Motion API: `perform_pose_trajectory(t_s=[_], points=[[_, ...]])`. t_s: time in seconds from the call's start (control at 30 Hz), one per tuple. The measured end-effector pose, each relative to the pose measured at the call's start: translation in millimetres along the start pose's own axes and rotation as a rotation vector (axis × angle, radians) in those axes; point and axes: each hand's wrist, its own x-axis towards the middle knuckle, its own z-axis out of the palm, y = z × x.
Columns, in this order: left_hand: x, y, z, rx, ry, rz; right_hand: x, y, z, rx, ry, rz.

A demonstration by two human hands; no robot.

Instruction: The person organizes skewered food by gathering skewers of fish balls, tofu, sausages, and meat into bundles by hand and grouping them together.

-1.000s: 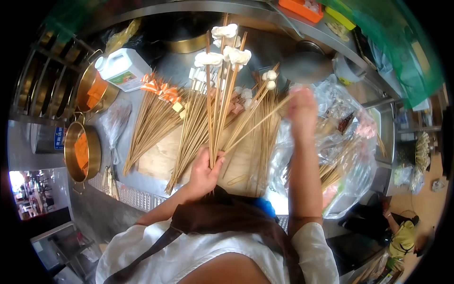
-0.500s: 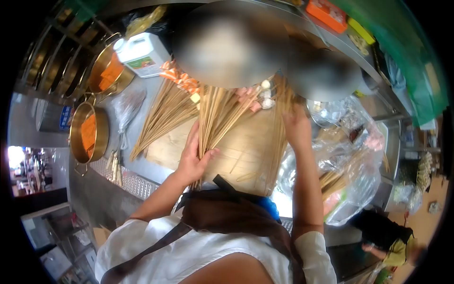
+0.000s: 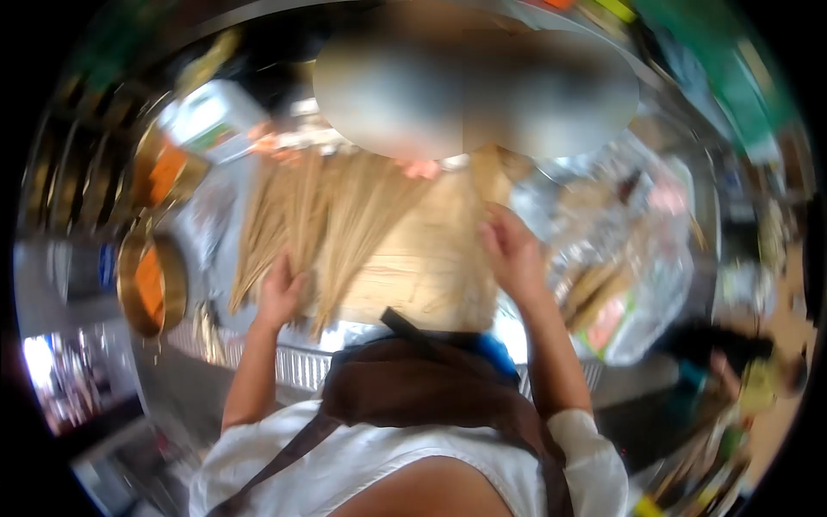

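Note:
Wooden skewers (image 3: 362,207) lie fanned over a pale board (image 3: 405,284), with orange and pink food pieces (image 3: 418,168) at their far ends. My left hand (image 3: 281,291) is closed around the lower ends of a bundle (image 3: 303,202) on the left, thumb towards the board's middle; motion blur softens its fingers. At the board's right side my right hand (image 3: 512,246) has curled fingers against upright sticks (image 3: 488,177). Large blurred patches hide the far ends of these sticks.
Two brass pans (image 3: 177,289) (image 3: 159,177) with orange sheets stand at the left, near a white jug (image 3: 211,121). Clear plastic bags (image 3: 637,250) holding more skewers lie right. A person in yellow (image 3: 758,383) is at the lower right.
My left hand has moved left with the skewers, lowering them beside the orange-tipped ones. My right hand has come inward to the sticks at the board's right. The view has shifted and blurred.

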Motion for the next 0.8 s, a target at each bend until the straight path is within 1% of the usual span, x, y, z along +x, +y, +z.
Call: perform_pose_trajectory(t_s=[0.03,0.07,0.1,0.17,0.2,0.27,0.3,0.33,0.37,0.43,0.47,0.5,0.53,0.6,0.67,0.7,0.73,0.8], points=[[-1.5,5.1,-1.3,0.124,0.030,0.018,-5.2,-5.7,-3.5,0.043,0.051,-0.033],[0.3,5.6,-2.8,0.172,0.029,0.036,-10.7,-7.9,-10.7,0.084,0.097,-0.075],[0.9,9.5,-2.8,0.220,0.039,0.054,-19.7,-9.0,-21.1,0.051,0.145,-0.037],[-1.3,43.1,-4.7,0.501,0.128,0.188,-31.0,-8.0,-38.6,0.025,0.240,-0.035],[1.2,63.6,-5.1,0.498,0.104,0.216,-39.3,5.9,-44.3,0.011,0.271,-0.019],[0.3,106.0,-6.6,0.255,0.298,0.515,-58.3,50.8,-51.8,0.048,0.665,0.014],[-3.2,127.0,-7.2,0.249,0.289,0.528,-67.3,59.2,-61.9,0.034,0.749,0.111],[-6.2,148.6,-7.9,-0.047,0.158,0.649,-76.4,67.5,-70.7,0.023,0.826,0.211],[-10.8,174.1,-7.4,-0.347,0.024,0.757,-88.5,82.7,-78.4,0.021,0.834,0.211],[-28.9,257.8,5.9,-0.620,-0.189,1.048,-109.8,108.1,-90.7,-0.443,0.724,0.374],[-33.5,278.8,7.4,-0.799,-0.304,1.152,-113.1,106.8,-95.3,-0.443,0.727,0.370],[-37.4,298.6,7.1,-0.906,-0.363,1.239,-115.4,102.5,-100.8,-0.473,0.740,0.388],[-42.6,314.1,5.5,-0.963,-0.385,1.291,-119.1,100.4,-105.7,-0.503,0.754,0.409],[-52.0,333.8,2.4,-1.021,-0.414,1.352,-126.8,128.1,-113.9,-0.453,0.736,0.433],[-61.1,343.9,-0.7,-1.031,-0.428,1.385,-126.3,145.6,-120.0,-0.168,0.691,0.644],[-65.3,347.0,-0.6,-1.020,-0.432,1.390,-127.3,148.6,-120.4,-0.155,0.685,0.563],[-67.6,350.2,-0.1,-1.015,-0.425,1.395,-128.9,151.4,-119.1,-0.152,0.688,0.566],[-74.5,354.8,2.1,-1.002,-0.424,1.400,-128.6,158.0,-114.7,-0.162,0.756,0.412]])
